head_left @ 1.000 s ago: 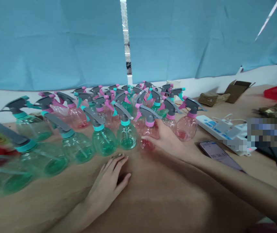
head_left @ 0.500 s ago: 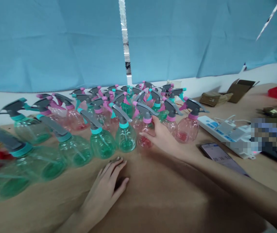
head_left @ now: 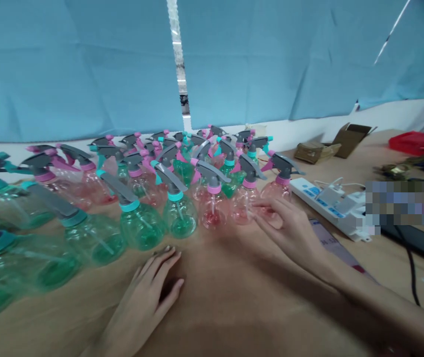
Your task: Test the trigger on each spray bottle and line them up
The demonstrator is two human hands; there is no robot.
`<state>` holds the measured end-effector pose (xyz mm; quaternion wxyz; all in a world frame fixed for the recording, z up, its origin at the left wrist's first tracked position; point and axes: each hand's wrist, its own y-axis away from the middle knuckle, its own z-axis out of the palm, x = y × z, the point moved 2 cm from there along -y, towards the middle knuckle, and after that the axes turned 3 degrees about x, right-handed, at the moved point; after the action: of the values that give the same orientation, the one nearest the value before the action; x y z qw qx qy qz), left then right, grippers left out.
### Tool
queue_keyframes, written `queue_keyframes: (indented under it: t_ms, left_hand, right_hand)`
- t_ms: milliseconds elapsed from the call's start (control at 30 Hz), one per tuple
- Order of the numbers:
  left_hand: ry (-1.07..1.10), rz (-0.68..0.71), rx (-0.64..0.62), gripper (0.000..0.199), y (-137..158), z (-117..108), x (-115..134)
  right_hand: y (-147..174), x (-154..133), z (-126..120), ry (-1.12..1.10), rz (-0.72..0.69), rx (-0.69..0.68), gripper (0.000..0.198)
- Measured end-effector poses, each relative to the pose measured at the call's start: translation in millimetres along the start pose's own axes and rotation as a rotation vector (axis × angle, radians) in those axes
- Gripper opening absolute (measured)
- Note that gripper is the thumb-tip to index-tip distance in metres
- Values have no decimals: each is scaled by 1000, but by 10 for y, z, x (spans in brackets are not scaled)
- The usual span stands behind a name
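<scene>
Tan tbl [head_left: 215, 302] w/ grn spray btls [head_left: 143, 225], pink btls [head_left: 213, 208], pwr strip [head_left: 324, 202], phone [head_left: 333, 244], cardbd box [head_left: 349, 142]

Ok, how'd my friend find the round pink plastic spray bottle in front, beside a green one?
Below the big blue sheet, follow the front row of round, see-through spray bottles. Choose its leftmost pink bottle: the turquoise-collared green bottle sits immediately left.

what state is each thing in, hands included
round green plastic spray bottles, upright, grey trigger heads fitted
round pink plastic spray bottles, upright, heads fitted
white plastic power strip, plugs inserted
flat rectangular phone, screen lit
left hand, open on brown table
right hand, at pink bottles, grip unclear
</scene>
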<state>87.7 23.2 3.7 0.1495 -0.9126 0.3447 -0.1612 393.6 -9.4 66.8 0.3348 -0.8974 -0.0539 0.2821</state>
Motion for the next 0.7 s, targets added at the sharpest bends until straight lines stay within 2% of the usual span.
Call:
queue_keyframes:
  t_ms: [100,167,300,467,700]
  left_hand:
    - [1,-17,8,36,-18,-9,8]
    - [9,-27,20,34,-29,-14,26]
    - [42,-10,24,31,-47,9,97]
    - [88,18,16,28,-79,53,222]
    - [115,43,32,28,-128,70,354]
  right_hand:
    - [-73,98,-121,163,-8,48,17]
    - [-133,150,-128,187,28,50,22]
    - [-235,199,-34,171,71,53,36]
    - [-334,216,90,174,51,16,48]
    - [-464,235,190,257,101,-23,48]
